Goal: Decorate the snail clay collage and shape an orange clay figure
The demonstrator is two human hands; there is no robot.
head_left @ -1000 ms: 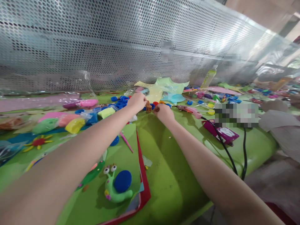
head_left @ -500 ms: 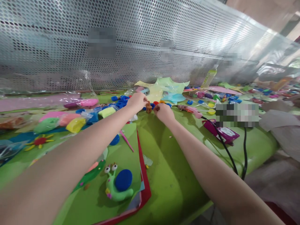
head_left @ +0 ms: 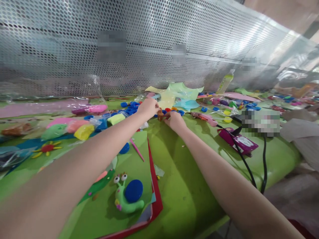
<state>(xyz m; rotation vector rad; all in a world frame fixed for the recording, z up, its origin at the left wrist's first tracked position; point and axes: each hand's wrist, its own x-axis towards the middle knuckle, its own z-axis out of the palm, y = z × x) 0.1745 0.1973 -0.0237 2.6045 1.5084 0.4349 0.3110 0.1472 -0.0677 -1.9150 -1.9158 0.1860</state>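
Note:
Far out on the green table, my left hand (head_left: 149,109) has its fingers pinched at the upper left of a small brown clay figure (head_left: 160,115). My right hand (head_left: 176,121) is close by on the figure's right, thumb and fingers drawn together; whether it grips anything is too small to see. Nearer me, a green clay snail (head_left: 127,203) with a blue round shell and two big eyes lies on green paper (head_left: 139,146). A pink stick tool (head_left: 137,150) rests on that paper beside a blue disc (head_left: 124,148).
Bagged coloured clay (head_left: 84,132) lies to the left, and blue caps (head_left: 131,108) cluster behind my left hand. A pink corded tool (head_left: 208,119) and a purple box (head_left: 238,141) are on the right, with black cables. A perforated metal panel (head_left: 149,46) closes off the back.
The whole view has shifted slightly, moving things a little to the right. Both hands stay at the brown clay figure, their fingers making only small movements.

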